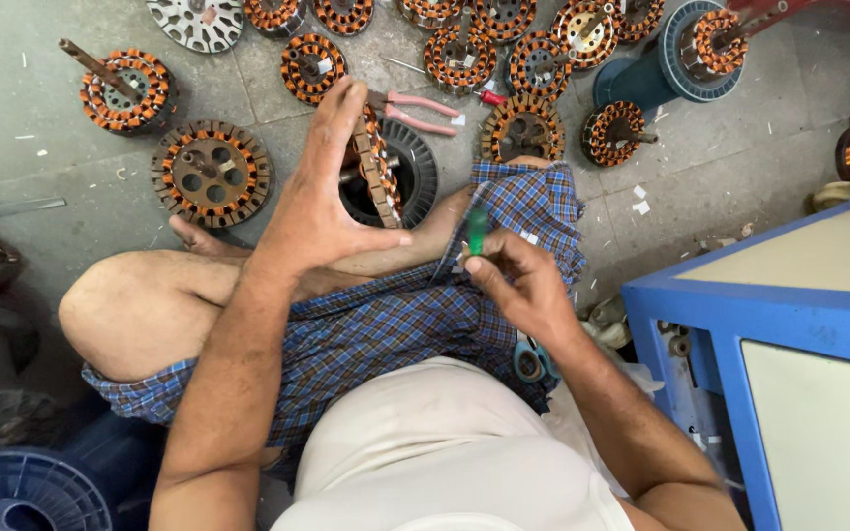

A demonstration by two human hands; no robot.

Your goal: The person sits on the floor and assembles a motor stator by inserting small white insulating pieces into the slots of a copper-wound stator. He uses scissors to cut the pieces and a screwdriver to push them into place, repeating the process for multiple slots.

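My left hand [322, 211] grips a stator [378, 172] on edge above my knee, fingers over its top and thumb under, so its slots face me. My right hand [518, 280] is closed around a green tool [476, 231], tip up, close to the stator. Pliers [415, 110] and more wound stators [312, 67] lie on the floor [740, 167] within reach.

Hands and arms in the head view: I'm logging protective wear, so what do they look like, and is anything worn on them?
Both are bare. The left hand and right hand carry no gloves, rings, watch or bands that show. The forearms are uncovered, with no sleeves reaching them. The only clothing in view is a pale sleeveless top and blue checked shorts.
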